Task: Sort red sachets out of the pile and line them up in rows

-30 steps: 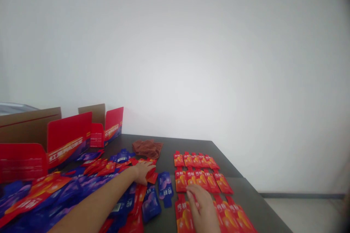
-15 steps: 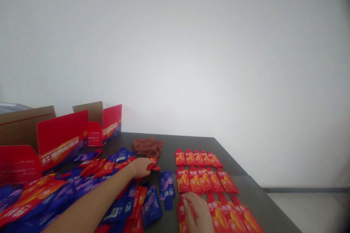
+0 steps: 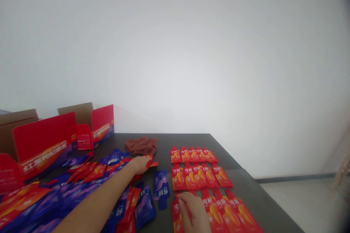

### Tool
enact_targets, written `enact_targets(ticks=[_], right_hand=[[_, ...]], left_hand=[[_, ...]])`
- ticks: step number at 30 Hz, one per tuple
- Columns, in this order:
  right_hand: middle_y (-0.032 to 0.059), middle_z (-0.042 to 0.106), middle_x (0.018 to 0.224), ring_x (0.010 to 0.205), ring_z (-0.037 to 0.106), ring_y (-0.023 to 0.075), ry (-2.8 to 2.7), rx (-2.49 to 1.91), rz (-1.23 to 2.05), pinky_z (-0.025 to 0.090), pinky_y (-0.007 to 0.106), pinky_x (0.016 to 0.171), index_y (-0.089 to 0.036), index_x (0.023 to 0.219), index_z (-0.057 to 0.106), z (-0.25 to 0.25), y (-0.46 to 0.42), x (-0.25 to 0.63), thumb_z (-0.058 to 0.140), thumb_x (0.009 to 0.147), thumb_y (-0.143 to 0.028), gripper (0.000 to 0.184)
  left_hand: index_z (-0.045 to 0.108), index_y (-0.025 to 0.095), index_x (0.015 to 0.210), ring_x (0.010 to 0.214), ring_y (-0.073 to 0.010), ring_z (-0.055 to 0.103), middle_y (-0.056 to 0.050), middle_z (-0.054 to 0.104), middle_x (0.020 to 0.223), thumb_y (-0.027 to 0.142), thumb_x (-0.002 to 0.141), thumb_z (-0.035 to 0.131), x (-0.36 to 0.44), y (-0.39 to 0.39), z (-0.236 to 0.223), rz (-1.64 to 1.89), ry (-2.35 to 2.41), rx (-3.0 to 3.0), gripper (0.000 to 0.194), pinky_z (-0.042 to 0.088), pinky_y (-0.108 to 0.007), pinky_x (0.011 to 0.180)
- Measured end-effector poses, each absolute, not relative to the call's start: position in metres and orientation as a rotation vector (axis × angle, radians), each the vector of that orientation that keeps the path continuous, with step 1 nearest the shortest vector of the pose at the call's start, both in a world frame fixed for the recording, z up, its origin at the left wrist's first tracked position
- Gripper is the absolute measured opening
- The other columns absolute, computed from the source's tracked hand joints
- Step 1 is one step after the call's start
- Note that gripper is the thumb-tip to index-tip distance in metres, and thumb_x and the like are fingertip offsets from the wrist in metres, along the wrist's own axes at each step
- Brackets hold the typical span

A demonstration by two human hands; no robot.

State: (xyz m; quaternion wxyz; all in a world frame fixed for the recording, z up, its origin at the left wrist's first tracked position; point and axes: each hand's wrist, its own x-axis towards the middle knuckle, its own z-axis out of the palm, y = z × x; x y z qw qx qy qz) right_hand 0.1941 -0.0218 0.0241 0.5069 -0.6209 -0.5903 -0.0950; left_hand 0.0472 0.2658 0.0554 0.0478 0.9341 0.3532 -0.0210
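Fingers (image 3: 145, 163) of the left hand (image 3: 139, 165) close on a red pouch (image 3: 152, 164), pinching it above a loose heap of blue and red pouches (image 3: 54, 198). At the far left stand open cardboard boxes with red printed panels (image 3: 43, 142), the heap spreading in front of them. A brown cloth (image 3: 141, 145) lies crumpled on the dark desk (image 3: 262, 204) beyond the left hand, and a single blue pouch (image 3: 160, 185) lies apart just right of the heap. Further right, red pouches (image 3: 197, 173) sit in neat rows. The right hand (image 3: 193, 213) rests on another red pouch (image 3: 177, 214) at the near row's left end, its fingers (image 3: 182, 198) curled over it; whether they grip cannot be told.
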Motion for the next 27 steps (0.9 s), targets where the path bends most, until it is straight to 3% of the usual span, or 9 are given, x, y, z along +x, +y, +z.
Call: enact_targets(ticks=[7, 14, 18, 21, 24, 27], right_hand=[[0.0057, 0.076, 0.091, 0.084, 0.072, 0.0192, -1.426, -1.511, -0.237, 0.057, 0.026, 0.074, -0.024, 0.094, 0.071, 0.026, -0.023, 0.197, 0.052, 0.09, -0.031, 0.021], [0.0056, 0.075, 0.092, 0.085, 0.071, 0.0189, -1.365, -1.522, -0.105, 0.056, 0.026, 0.076, -0.024, 0.094, 0.072, 0.026, -0.022, 0.199, 0.052, 0.09, -0.034, 0.023], [0.0051, 0.075, 0.09, 0.084, 0.071, 0.0186, -1.298, -1.471, 0.084, 0.055, 0.025, 0.075, -0.024, 0.092, 0.072, 0.025, -0.02, 0.194, 0.052, 0.089, -0.037, 0.024], [0.0071, 0.075, 0.098, 0.091, 0.07, 0.0205, -1.169, -1.41, 0.283, 0.055, 0.027, 0.08, -0.023, 0.098, 0.072, 0.017, -0.015, 0.192, 0.056, 0.087, -0.04, 0.026], [0.0115, 0.069, 0.116, 0.1, 0.067, 0.0233, -0.985, -1.347, 0.468, 0.055, 0.033, 0.086, -0.022, 0.119, 0.063, 0.013, -0.01, 0.193, 0.063, 0.081, -0.049, 0.047], [0.0134, 0.062, 0.128, 0.106, 0.065, 0.0236, -0.817, -1.187, 0.709, 0.052, 0.036, 0.091, -0.022, 0.13, 0.054, 0.022, -0.011, 0.194, 0.068, 0.072, -0.059, 0.07]], left_hand=[[0.06, 0.018, 0.111, 0.1, -0.0209, 0.062, -0.006, 0.063, 0.114, 0.033, 0.089, 0.059, 0.044, 0.261, 0.062, 0.1, 1.144, 2.775, 0.027, 0.051, -0.044, 0.088], [0.056, 0.018, 0.117, 0.106, -0.0232, 0.059, -0.007, 0.061, 0.118, 0.034, 0.089, 0.058, 0.008, 0.272, 0.113, 0.722, 1.213, 2.365, 0.032, 0.047, -0.047, 0.093], [0.058, 0.016, 0.106, 0.088, -0.019, 0.064, -0.004, 0.066, 0.1, 0.037, 0.089, 0.055, -0.004, 0.261, 0.141, 0.992, 1.148, 1.967, 0.028, 0.051, -0.042, 0.084], [0.059, 0.015, 0.093, 0.073, -0.0177, 0.066, -0.003, 0.069, 0.085, 0.039, 0.083, 0.057, 0.003, 0.231, 0.148, 1.003, 0.955, 1.705, 0.026, 0.053, -0.035, 0.074], [0.06, 0.017, 0.078, 0.062, -0.0177, 0.065, -0.002, 0.07, 0.071, 0.036, 0.069, 0.063, 0.022, 0.183, 0.142, 0.873, 0.778, 1.517, 0.021, 0.051, -0.031, 0.063], [0.062, 0.016, 0.067, 0.056, -0.0169, 0.064, -0.003, 0.071, 0.065, 0.032, 0.064, 0.067, 0.044, 0.13, 0.134, 0.67, 0.658, 1.397, 0.017, 0.05, -0.029, 0.059]])
